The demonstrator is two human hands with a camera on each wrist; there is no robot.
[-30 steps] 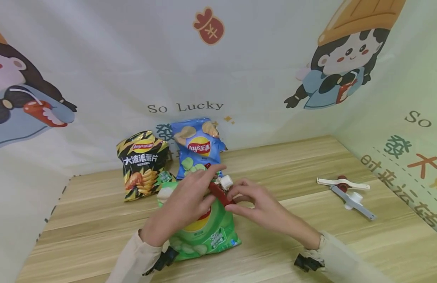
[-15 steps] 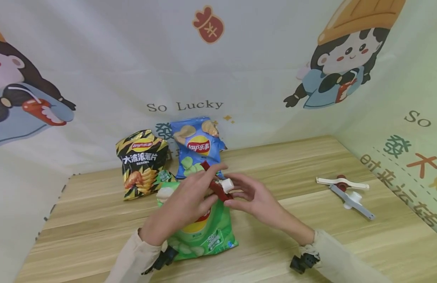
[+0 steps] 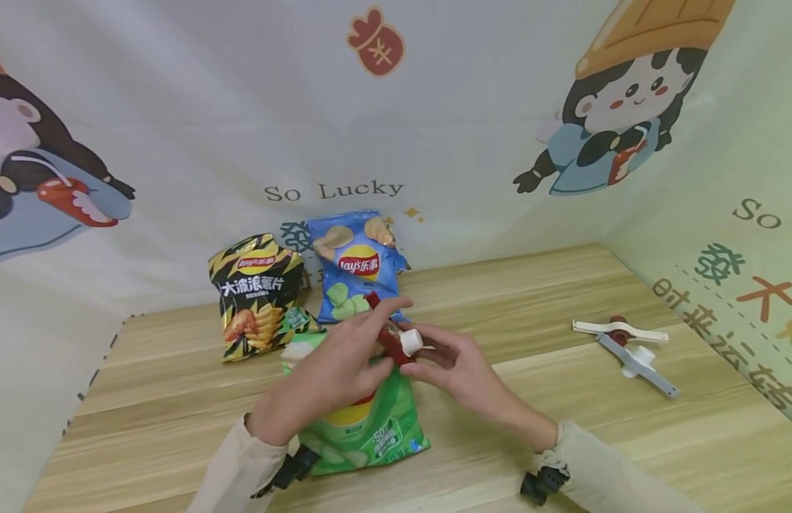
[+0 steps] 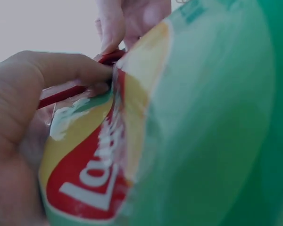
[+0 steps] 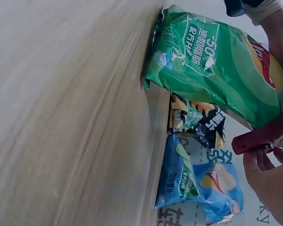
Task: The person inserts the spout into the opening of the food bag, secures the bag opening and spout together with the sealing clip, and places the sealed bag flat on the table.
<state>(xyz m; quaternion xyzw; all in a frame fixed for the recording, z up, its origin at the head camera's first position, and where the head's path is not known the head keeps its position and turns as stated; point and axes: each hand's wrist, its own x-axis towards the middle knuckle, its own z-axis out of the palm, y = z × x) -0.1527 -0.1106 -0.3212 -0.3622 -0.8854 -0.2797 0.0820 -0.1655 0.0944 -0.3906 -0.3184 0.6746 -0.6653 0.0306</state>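
Note:
A green chip bag (image 3: 376,434) stands under both hands, its Lay's logo partly covered. Across its upper edge lies a dark red bag clip (image 3: 389,340) with a white round cap (image 3: 411,342). My left hand (image 3: 331,370) grips the clip and bag top, thumb on the near side. In the left wrist view the bag film (image 4: 104,155) is creased below the clip. My right hand (image 3: 466,370) holds the clip's lower right end between thumb and fingers, seen also in the right wrist view by the clip's end (image 5: 247,142). Whether the clip is latched cannot be made out.
Behind, a black chip bag (image 3: 257,299) and a blue chip bag (image 3: 357,267) lean against the printed backdrop. At the right of the wooden table (image 3: 530,306) lie a white clip (image 3: 649,333) with a red cap and a grey clip (image 3: 655,379) with a white cap, touching or overlapping.
My right hand has shifted left and closed in on the clip's end. The clip has turned slightly, with its white cap a bit lower. My left hand stays nearly in place.

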